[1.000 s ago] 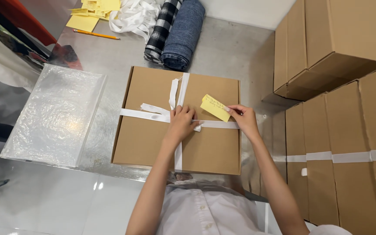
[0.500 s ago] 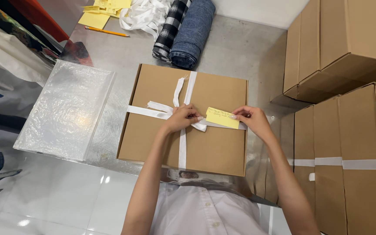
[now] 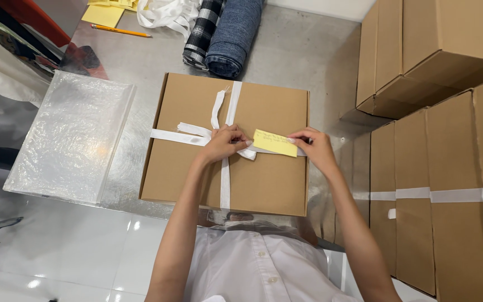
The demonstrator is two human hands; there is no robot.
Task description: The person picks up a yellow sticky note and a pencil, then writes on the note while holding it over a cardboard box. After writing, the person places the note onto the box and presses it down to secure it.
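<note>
The left hand (image 3: 223, 143) pinches the white ribbon (image 3: 226, 179) at the knot on the cardboard box (image 3: 185, 168); the right hand (image 3: 317, 148) grips the yellow note (image 3: 275, 143) just beside it.

Ribbon knot (image 3: 236, 146) hidden under left hand (image 3: 225, 144). Note (image 3: 275, 143) writing too small. Box stacks (image 3: 448, 140) cut off right. Yellow paper (image 3: 103, 14) cropped at top.
</note>
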